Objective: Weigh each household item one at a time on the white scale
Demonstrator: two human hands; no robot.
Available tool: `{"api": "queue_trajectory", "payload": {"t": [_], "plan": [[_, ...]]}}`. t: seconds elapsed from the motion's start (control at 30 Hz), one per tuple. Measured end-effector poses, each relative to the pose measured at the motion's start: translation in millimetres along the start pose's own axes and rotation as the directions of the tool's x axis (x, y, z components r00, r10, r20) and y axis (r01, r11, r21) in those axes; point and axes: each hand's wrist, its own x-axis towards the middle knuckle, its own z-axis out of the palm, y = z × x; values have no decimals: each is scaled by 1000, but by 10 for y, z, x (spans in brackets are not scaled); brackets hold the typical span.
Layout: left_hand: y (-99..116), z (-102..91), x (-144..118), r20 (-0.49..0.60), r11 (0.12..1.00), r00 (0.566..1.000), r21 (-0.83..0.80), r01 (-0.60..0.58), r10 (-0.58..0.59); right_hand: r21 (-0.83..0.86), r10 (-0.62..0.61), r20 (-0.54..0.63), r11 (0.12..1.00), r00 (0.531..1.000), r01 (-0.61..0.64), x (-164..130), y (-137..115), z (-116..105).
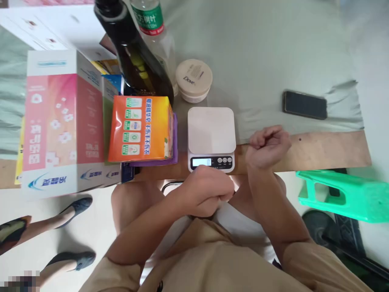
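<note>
A white kitchen scale (212, 132) lies at the table's front edge, its weighing plate bare and its small display (201, 162) lit. My left hand (209, 190) is closed in a fist just in front of the scale, above my lap, with the back of the hand towards me. To the right of the scale, my right hand (269, 146) rests by the wooden edge, fingers curled into the palm. I see nothing held in either hand. Behind the scale stands a round Dove tub (193, 79). An orange printed package (139, 129) sits left of the scale.
A dark glass bottle (142, 61), a plastic bottle (148, 18) with a green label and a pink-and-white box (51, 125) crowd the left. A phone (304, 104) lies on the cloth at right. A green plastic stool (343, 196) stands below. Another person's feet (74, 211) show at left.
</note>
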Motion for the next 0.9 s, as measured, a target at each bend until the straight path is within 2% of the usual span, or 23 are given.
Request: {"api": "queue_trajectory", "payload": {"t": [0.03,0.07,0.1,0.17,0.4,0.5,0.57,0.63,0.7,0.83,0.9], "plan": [[-53,51,8,-150,995,983,20,-101,102,13,28,9,1000,1000,-29,-38,-14,-5],[-103,96,14,-269,985,948,56,-160,170,28,55,15,998,998,-56,-75,-28,-7],[-146,131,19,-348,978,915,103,-180,205,43,79,20,996,997,-80,-108,-41,-8],[-211,176,24,-416,972,885,189,-141,210,53,103,22,993,994,-104,-159,-59,-6],[-228,203,1,-393,954,910,301,-4,128,-73,67,-15,995,998,-68,-201,-56,-6],[-227,208,-7,-427,945,899,324,46,102,-109,9,-34,994,999,-12,-179,-51,-4],[-246,190,-4,-459,923,877,381,48,144,-108,16,-25,994,1000,-18,-166,-38,-3],[-278,154,7,-476,895,854,444,28,210,-94,76,11,993,997,-75,-168,-16,-2],[-305,117,17,-466,894,848,447,-21,253,-85,103,41,991,994,-99,-186,5,6],[-230,78,-10,-441,909,835,388,-154,330,-143,5,67,990,998,5,-238,-9,58],[-88,67,-41,-463,927,858,373,-41,224,-171,-49,78,983,996,62,-260,-41,99]]}}
